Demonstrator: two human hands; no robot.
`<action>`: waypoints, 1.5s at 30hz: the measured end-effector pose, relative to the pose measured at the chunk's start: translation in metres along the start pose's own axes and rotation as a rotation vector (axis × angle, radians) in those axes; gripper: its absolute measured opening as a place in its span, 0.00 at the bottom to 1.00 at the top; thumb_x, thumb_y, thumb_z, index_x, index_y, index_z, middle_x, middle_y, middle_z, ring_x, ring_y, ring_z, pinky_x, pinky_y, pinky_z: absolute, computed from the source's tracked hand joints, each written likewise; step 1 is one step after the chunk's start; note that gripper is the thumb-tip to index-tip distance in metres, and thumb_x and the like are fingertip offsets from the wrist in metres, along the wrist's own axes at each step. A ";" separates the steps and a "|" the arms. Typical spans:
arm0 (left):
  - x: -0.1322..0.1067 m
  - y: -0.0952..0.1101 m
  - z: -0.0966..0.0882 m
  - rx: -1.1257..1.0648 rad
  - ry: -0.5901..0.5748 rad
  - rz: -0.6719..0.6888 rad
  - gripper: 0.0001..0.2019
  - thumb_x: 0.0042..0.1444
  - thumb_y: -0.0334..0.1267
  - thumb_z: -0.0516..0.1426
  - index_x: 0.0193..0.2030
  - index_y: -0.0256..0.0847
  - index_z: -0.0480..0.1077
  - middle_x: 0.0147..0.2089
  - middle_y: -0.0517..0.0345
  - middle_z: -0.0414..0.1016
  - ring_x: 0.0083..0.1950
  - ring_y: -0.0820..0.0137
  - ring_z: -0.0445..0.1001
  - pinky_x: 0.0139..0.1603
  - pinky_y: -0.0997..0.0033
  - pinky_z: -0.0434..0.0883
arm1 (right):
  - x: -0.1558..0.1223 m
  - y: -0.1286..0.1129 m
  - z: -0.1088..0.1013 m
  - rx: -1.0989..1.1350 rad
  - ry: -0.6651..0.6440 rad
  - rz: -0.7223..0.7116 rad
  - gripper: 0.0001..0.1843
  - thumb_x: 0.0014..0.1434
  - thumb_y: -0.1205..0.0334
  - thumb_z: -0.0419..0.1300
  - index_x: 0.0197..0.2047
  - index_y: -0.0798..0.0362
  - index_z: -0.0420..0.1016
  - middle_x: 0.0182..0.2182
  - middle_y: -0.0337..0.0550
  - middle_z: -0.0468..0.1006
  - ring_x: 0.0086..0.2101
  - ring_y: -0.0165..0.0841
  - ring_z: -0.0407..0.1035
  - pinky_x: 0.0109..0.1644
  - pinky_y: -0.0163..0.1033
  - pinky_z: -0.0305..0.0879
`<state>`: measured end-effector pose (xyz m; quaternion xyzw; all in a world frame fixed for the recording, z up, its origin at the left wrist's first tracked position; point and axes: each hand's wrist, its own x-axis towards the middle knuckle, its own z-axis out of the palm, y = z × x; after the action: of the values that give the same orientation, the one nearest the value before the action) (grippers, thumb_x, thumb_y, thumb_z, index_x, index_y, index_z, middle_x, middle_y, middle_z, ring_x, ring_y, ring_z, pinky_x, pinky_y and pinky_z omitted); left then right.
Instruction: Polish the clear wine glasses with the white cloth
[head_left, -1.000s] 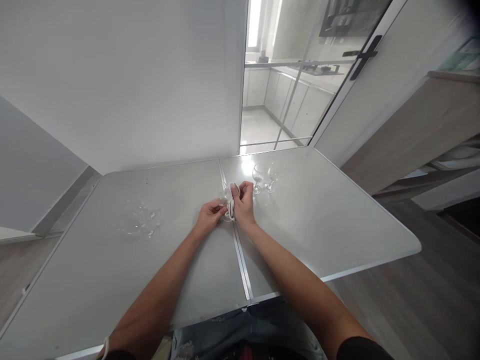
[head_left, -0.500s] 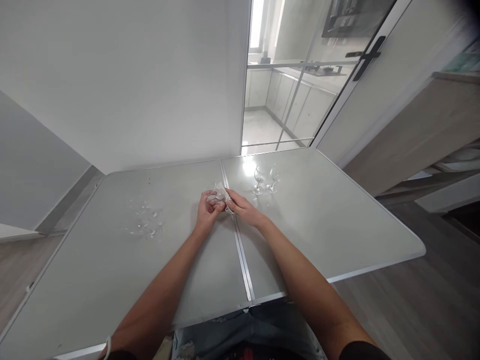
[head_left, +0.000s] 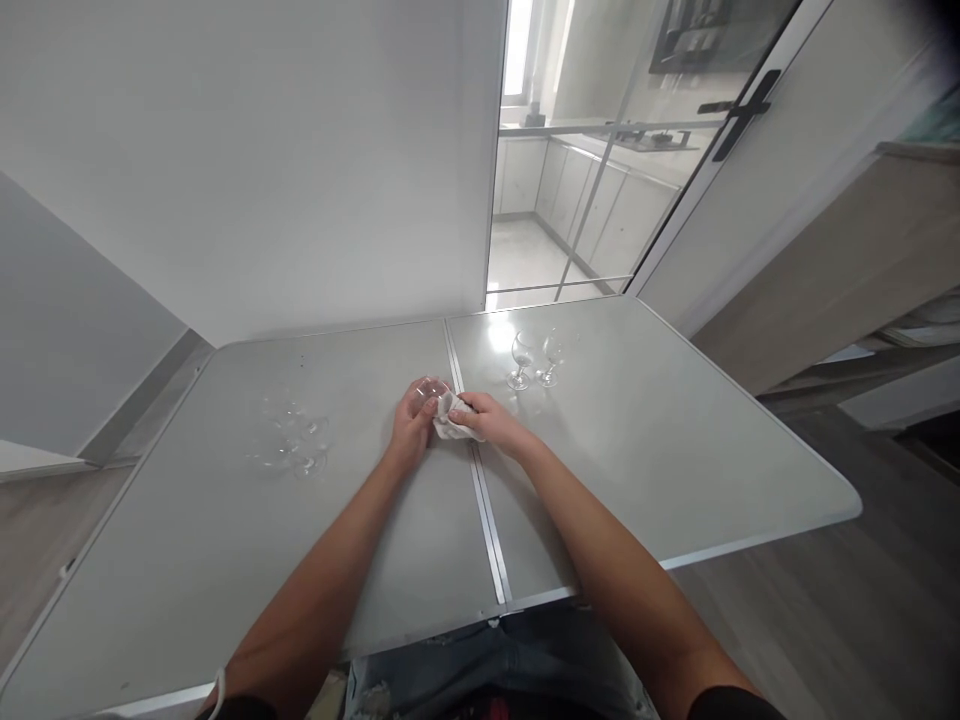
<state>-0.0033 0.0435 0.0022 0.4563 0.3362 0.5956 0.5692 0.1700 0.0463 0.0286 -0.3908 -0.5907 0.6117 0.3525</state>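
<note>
My left hand (head_left: 411, 422) is closed around a clear wine glass (head_left: 430, 390), held just above the table near its middle seam. A white cloth (head_left: 453, 418) is pinched in my right hand (head_left: 483, 416) and pressed against the glass. The glass's stem and foot are hidden by the cloth and fingers. Two stemmed glasses stand upright right of my hands: the nearer glass (head_left: 519, 362) and the other glass (head_left: 551, 358). Several more clear glasses (head_left: 304, 440) are grouped on the left half, their outlines faint.
The grey table (head_left: 600, 460) has a metal seam (head_left: 487, 520) across its middle and a metal rim. A white wall (head_left: 337, 180) rises behind it. Beyond the far right edge is a glass door (head_left: 570, 200) with a black handle (head_left: 742, 112). A shelf (head_left: 840, 240) stands at the right.
The glass has turned in my hands, its bowl now showing more at the far side. The cloth has come down toward me and spread below the right fingers.
</note>
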 end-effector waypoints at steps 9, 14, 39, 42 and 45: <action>0.003 -0.004 0.001 -0.031 0.077 0.059 0.29 0.53 0.50 0.67 0.56 0.42 0.63 0.54 0.45 0.77 0.54 0.61 0.78 0.56 0.59 0.72 | 0.002 0.008 0.016 -0.423 0.156 -0.178 0.14 0.63 0.51 0.58 0.43 0.53 0.73 0.37 0.48 0.78 0.37 0.40 0.71 0.45 0.45 0.66; 0.004 -0.006 0.001 -0.028 0.083 0.106 0.27 0.55 0.49 0.66 0.56 0.45 0.62 0.57 0.46 0.75 0.59 0.61 0.75 0.60 0.60 0.69 | 0.003 0.011 0.022 -0.861 0.284 -0.332 0.12 0.65 0.58 0.54 0.48 0.54 0.71 0.43 0.54 0.77 0.44 0.44 0.69 0.53 0.47 0.62; 0.000 0.004 0.001 -0.120 0.050 0.051 0.28 0.51 0.50 0.68 0.55 0.44 0.67 0.57 0.46 0.75 0.59 0.61 0.74 0.52 0.66 0.71 | -0.003 -0.001 0.020 -0.505 0.138 -0.200 0.10 0.63 0.54 0.59 0.40 0.52 0.73 0.30 0.41 0.75 0.32 0.35 0.68 0.42 0.40 0.62; -0.003 0.009 -0.002 -0.161 0.022 -0.045 0.28 0.54 0.54 0.65 0.57 0.42 0.68 0.55 0.45 0.77 0.51 0.62 0.77 0.49 0.65 0.73 | -0.004 -0.002 0.022 0.054 -0.071 0.002 0.19 0.60 0.45 0.60 0.38 0.54 0.73 0.30 0.42 0.74 0.30 0.33 0.67 0.38 0.39 0.65; -0.005 0.011 -0.005 -0.183 -0.003 -0.090 0.31 0.54 0.59 0.63 0.58 0.41 0.69 0.56 0.43 0.76 0.44 0.63 0.79 0.45 0.62 0.75 | -0.005 -0.005 0.022 0.439 -0.272 0.159 0.22 0.57 0.43 0.63 0.39 0.56 0.73 0.32 0.45 0.75 0.29 0.32 0.67 0.38 0.42 0.69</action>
<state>-0.0121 0.0379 0.0099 0.3877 0.2998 0.5969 0.6352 0.1520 0.0321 0.0336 -0.2643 -0.4531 0.7978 0.2973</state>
